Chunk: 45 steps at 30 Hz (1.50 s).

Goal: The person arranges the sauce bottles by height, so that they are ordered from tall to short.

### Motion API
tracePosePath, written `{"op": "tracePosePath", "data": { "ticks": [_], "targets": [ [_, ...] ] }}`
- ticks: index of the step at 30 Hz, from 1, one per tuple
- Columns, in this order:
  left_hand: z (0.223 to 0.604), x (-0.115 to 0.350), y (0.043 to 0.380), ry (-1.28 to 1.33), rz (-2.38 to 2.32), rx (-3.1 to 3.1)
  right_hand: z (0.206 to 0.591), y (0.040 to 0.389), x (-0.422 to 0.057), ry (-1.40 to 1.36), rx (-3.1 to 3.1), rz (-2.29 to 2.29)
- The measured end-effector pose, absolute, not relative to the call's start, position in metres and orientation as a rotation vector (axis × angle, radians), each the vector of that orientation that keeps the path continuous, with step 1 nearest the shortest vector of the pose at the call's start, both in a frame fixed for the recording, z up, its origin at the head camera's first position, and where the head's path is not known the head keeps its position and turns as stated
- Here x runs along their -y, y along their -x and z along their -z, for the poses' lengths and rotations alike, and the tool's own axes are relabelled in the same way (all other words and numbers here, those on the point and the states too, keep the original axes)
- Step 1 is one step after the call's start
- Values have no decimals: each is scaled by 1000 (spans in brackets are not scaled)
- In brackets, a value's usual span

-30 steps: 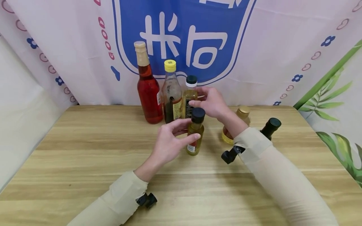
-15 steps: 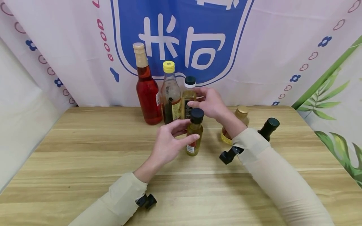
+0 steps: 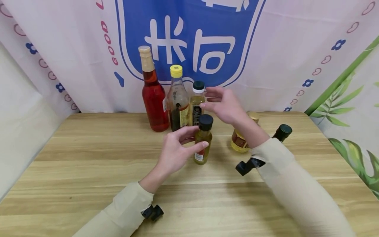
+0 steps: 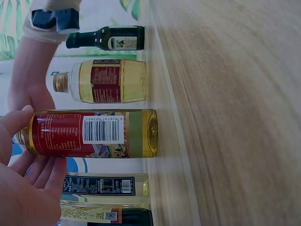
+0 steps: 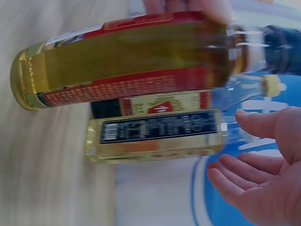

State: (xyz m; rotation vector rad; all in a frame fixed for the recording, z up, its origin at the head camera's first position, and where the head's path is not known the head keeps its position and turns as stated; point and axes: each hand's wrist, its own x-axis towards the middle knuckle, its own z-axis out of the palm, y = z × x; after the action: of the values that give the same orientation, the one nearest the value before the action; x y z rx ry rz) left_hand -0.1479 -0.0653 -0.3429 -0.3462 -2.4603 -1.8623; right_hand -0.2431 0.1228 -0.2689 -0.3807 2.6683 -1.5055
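Note:
My left hand [image 3: 176,149] grips a slim bottle of yellow-green oil [image 3: 207,136] with a black cap, thumb on one side and fingers on the other. In the left wrist view its red label and barcode [image 4: 103,129] face the camera. Just behind it stands a square clear bottle of pale oil [image 3: 196,103] with a dark green cap and white collar. Beside that bottle's neck is my right hand [image 3: 227,106], fingers extended and parted from the thumb. The right wrist view shows a gap between these fingers [image 5: 249,172] and the square bottle [image 5: 160,134].
Left of the square bottle are a yellow-capped bottle [image 3: 178,105] and a tall red bottle [image 3: 155,102] in a row. A gold-capped oil bottle [image 3: 239,142] and a dark green bottle [image 3: 283,132] stand to the right, partly behind my right arm. A printed curtain [image 3: 275,59] hangs behind the wooden table [image 3: 103,158].
My right hand has let go of the square bottle and drawn slightly right, its fingers spreading. The left hand keeps its grip on the black-capped bottle; the view has tilted a little.

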Motion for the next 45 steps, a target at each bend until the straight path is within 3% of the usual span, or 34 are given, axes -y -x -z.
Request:
{"op": "tracePosePath", "data": {
  "ticks": [15,23,29,34,45],
  "targets": [
    [343,65,148,346,1874,2453,244,178,-196,358,-2861,1616],
    [342,65,147,340,1870,2463,264,159,-250,294,-2935,1727],
    [343,65,147,347,1873,2453,287,153,-286,354,-2637,2052],
    [343,65,147,346,1868,2458,306,153,-312,399,-2483,2066],
    [342,65,145,346,1866,2446,336,160,-337,506,-2339,2079]
  ]
}}
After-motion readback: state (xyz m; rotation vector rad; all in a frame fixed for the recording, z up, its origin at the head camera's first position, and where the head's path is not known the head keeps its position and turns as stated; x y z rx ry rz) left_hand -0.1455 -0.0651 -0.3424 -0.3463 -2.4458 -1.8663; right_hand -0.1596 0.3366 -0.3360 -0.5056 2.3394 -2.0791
